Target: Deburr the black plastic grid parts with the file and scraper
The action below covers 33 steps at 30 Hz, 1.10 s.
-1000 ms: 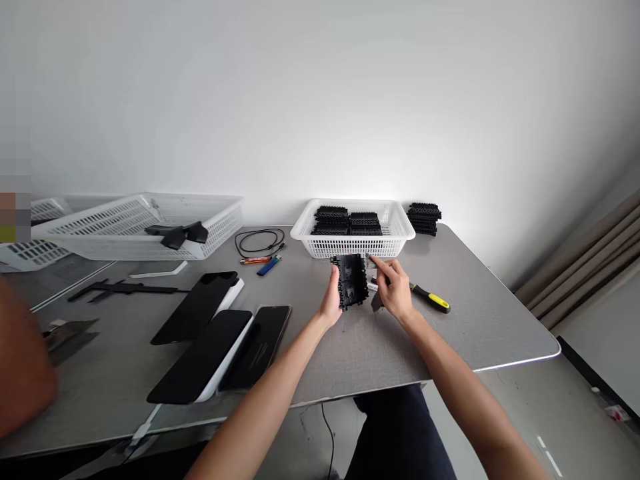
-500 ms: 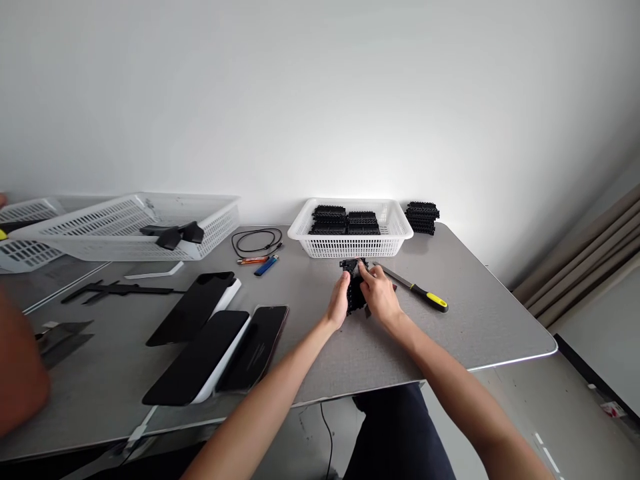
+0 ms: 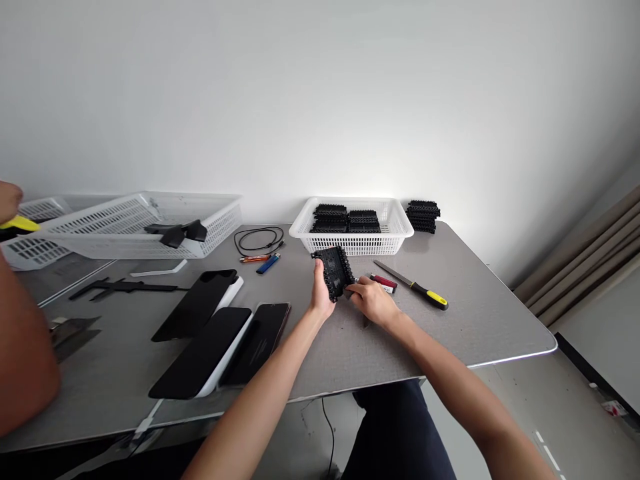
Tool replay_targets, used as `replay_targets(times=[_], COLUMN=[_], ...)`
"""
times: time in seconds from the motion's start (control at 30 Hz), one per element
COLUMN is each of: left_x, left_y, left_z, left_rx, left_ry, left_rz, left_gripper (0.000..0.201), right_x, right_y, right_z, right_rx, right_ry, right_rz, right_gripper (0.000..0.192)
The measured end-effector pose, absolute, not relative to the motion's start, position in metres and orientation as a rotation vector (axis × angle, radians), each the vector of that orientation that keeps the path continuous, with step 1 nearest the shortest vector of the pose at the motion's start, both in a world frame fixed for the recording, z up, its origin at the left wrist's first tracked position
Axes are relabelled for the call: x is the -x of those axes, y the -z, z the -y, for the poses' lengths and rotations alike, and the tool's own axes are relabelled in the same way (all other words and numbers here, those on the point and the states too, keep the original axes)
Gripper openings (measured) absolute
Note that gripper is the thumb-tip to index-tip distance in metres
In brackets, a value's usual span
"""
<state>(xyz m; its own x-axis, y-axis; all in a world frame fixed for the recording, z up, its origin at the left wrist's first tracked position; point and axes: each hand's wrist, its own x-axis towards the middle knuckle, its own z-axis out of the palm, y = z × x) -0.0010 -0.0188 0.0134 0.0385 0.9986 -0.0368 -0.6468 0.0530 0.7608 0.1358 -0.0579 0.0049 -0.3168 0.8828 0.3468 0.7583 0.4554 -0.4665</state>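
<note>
Black plastic part (image 3: 336,272) sits clamped in the left hand (image 3: 321,293); right hand (image 3: 371,301) pinches its lower edge.

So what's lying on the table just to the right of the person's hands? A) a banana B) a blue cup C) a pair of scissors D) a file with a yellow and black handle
D: a file with a yellow and black handle lies flat on the grey table, just right of the right hand, which touches the black plastic part that the left hand holds.
</note>
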Motion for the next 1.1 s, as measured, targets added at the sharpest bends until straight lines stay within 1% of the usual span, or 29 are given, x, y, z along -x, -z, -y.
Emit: replay_targets(times=[0.13,0.27,0.33,0.47,0.63,0.7,0.77,0.87,1.0,1.1], left_x=[0.0,-0.002,-0.006,-0.014,-0.019,-0.019,-0.017,-0.014,-0.009,-0.004], left_y=[-0.008,0.0,0.004,0.008,0.01,0.01,0.01,0.007,0.0,-0.007], left_z=[0.018,0.019,0.022,0.027,0.029,0.028,0.026,0.024,0.022,0.021], left_rx=[-0.698,-0.806,-0.888,-1.05,-1.051,-0.998,-0.946,-0.861,-0.75,-0.694], left_ry=[-1.327,-1.278,-1.244,-1.219,-1.253,-1.274,-1.295,-1.286,-1.242,-1.28], left_rz=[-0.713,-0.668,-0.614,-0.574,-0.607,-0.619,-0.61,-0.592,-0.619,-0.641], left_gripper=[0.063,0.065,0.065,0.065,0.056,0.051,0.049,0.053,0.058,0.059], right_x=[-0.141,-0.148,-0.148,-0.145,-0.14,-0.138,-0.137,-0.135,-0.133,-0.132], right_y=[-0.003,-0.006,-0.007,-0.005,-0.004,-0.006,-0.008,-0.012,-0.015,-0.013], right_z=[0.055,0.053,0.052,0.053,0.054,0.054,0.054,0.057,0.063,0.065], right_rx=[1.335,1.196,1.133,1.119,1.483,1.551,1.539,1.484,1.453,1.411], right_ry=[-0.251,-0.11,-0.065,-0.069,-0.056,-0.083,-0.136,-0.192,-0.183,-0.163], right_rz=[1.929,1.557,1.494,1.701,1.893,1.904,1.934,2.047,2.196,2.25], right_gripper=[0.027,0.034,0.038,0.043,0.052,0.055,0.056,0.055,0.053,0.048])
